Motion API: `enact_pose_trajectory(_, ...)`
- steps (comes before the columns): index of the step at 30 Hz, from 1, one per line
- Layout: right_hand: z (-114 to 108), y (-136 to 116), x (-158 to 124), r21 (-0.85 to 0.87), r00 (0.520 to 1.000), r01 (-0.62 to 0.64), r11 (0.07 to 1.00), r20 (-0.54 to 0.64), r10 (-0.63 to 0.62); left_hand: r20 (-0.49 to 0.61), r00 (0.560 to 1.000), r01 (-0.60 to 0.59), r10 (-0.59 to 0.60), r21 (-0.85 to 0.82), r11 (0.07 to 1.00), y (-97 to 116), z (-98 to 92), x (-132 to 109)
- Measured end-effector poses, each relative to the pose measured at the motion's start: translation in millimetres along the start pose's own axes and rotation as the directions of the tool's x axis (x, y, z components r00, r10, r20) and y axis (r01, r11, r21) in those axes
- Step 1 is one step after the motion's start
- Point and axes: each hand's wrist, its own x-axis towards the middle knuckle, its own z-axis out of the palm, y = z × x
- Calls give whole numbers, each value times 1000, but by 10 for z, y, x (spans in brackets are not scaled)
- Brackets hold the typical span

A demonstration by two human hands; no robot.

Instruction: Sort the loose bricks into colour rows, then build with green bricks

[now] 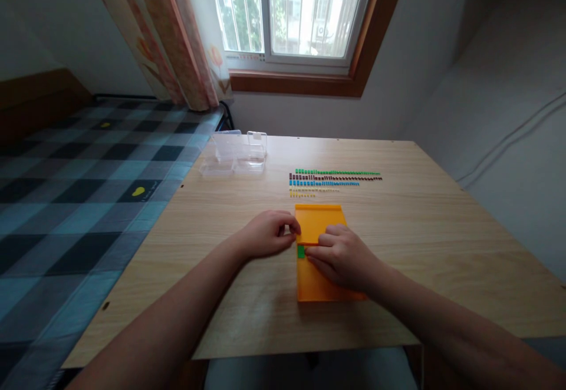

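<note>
A shallow orange tray (318,215) with a raised crossbar lies on the table in front of me. My left hand (273,235) is closed at its left side, with the thumb and index fingertips on the edge near the crossbar. A small green tile (301,252) sits against that left edge, just below the crossbar. Over the tray's right part is my right hand (338,254), its fingers bent and pressed together. Its leading fingertips meet the right side of the green tile. The palm hides much of the tray's lower right.
Beyond the tray, small pieces lie in rows: green (336,172), dark brown (333,178), blue (322,183) and yellow (305,192). Clear plastic boxes (241,154) stand at the table's back left. A bed with a checked cover (101,189) adjoins the wooden table (212,295).
</note>
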Motion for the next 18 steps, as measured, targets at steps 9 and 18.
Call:
enact_pose_trajectory(9, 1, 4, -18, 23, 999, 6, 1000, -32, -6, 1, 1000, 2, -2, -16, 1000, -11, 10, -3)
enact_pose_trajectory(18, 9, 1, -27, 52, 995, 93, 994, -22, -92, 4, 1000, -8, 8, -31, 999, -15, 16, -10)
